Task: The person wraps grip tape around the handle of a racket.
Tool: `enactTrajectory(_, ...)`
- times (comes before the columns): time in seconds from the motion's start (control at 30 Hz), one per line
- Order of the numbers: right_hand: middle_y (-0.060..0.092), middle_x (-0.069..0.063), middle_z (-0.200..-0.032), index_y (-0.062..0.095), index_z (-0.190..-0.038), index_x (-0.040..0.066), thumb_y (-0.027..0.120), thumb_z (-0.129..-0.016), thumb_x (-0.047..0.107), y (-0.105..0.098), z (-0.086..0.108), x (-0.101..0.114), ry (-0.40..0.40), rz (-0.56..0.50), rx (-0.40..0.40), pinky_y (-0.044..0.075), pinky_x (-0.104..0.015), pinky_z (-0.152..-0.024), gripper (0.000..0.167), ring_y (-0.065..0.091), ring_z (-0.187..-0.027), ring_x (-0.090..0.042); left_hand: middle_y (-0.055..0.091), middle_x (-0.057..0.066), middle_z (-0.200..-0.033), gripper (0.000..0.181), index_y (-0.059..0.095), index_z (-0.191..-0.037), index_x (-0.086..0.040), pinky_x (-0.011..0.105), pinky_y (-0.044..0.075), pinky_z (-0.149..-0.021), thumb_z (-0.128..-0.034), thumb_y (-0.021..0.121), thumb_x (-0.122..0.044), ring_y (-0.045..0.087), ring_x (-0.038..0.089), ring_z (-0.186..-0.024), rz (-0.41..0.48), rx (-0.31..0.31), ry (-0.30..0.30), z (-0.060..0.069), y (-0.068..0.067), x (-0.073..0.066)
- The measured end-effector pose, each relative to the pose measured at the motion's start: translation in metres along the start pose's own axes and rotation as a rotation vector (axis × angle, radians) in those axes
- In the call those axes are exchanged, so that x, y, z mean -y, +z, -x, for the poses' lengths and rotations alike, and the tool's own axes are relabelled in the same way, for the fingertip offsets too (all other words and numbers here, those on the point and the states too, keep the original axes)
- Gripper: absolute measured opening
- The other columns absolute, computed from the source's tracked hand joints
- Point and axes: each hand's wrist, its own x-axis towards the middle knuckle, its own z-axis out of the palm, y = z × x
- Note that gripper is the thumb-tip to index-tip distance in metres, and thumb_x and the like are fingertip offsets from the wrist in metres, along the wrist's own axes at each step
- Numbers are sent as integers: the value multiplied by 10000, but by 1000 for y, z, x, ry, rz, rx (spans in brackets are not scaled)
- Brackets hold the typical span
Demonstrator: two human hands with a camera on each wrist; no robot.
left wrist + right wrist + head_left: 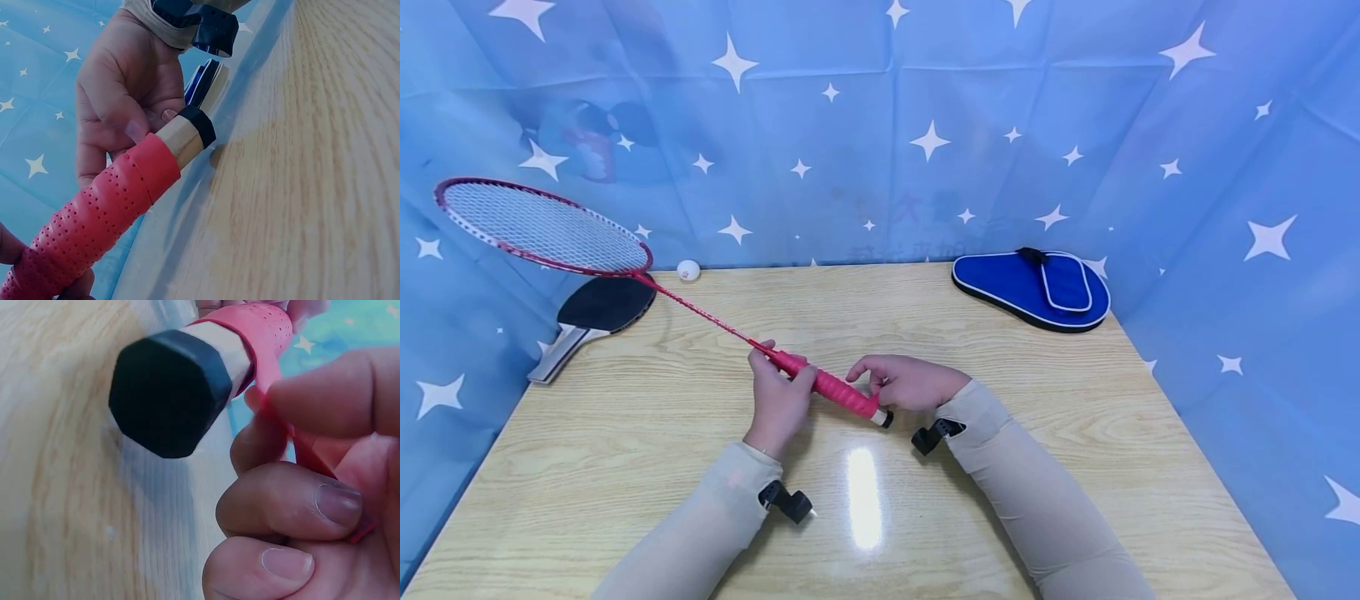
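Observation:
A red badminton racket (700, 314) is held above the table at a slant, its strung head up to the left. My left hand (778, 408) grips the upper part of its handle, thumb on the near side. Pink-red perforated grip tape (94, 219) is wound round the handle. Close to the butt, bare wood (179, 142) and a black end cap (165, 394) show. My right hand (917, 382) pinches the loose end of the tape (309, 456) between thumb and forefinger, the other fingers curled. The strip runs off the handle into its palm.
A black table tennis paddle (606, 302) lies at the table's left edge, under the racket head. Near it, a white ball (688, 270) sits at the back edge. A blue paddle case (1007, 283) lies at the back right. Blue star-patterned cloth (850, 133) surrounds the wooden table (1075, 433).

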Motion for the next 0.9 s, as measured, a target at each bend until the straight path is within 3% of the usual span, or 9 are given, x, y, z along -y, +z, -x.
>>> enactTrajectory(0.13,515,20,-760,576,-1385,152,610,-961,27,-1,1,-1,-9,8,-5,404,-270,-602,443,454,-620,-144,570,198,-1202,752,165,-1523,-31,192,548,-716,-918,609,12,603,225,-917,8,7,4,0,0,-1)
enactTrajectory(0.27,552,-7,-787,574,-1390,174,641,-969,42,-1,1,-1,-8,4,-2,421,-288,-615,446,487,-643,-165,572,200,-1184,751,159,-1519,-14,194,543,-707,-903,585,31,613,224,-895,14,10,7,0,0,-1)
enactTrajectory(0.4,687,-7,-984,560,-1451,240,666,-972,51,0,0,-3,12,12,-7,528,-335,-768,526,643,-849,-167,576,198,-1183,746,169,-1517,-28,201,530,-692,-896,577,39,616,220,-869,13,7,8,0,0,-1)
enactTrajectory(0.53,737,16,-1126,521,-1530,265,667,-962,22,2,-1,-4,19,0,3,561,-386,-924,635,699,-1030,-179,579,215,-1218,718,185,-1509,-45,202,524,-689,-904,559,50,624,218,-864,24,0,5,-1,0,0)
enactTrajectory(0.8,746,5,-1109,531,-1518,278,676,-949,-13,3,-2,-4,15,-44,23,568,-378,-876,655,708,-988,-220,567,196,-1214,719,197,-1506,-59,220,532,-690,-897,563,48,608,225,-848,34,-4,11,-1,-1,0)
enactTrajectory(0.9,741,3,-1106,555,-1484,294,696,-946,0,3,-3,-2,30,-43,18,564,-389,-894,629,702,-1005,-224,556,175,-1192,732,188,-1523,-83,207,521,-707,-941,626,-8,590,242,-889,0,-4,16,0,-1,0)
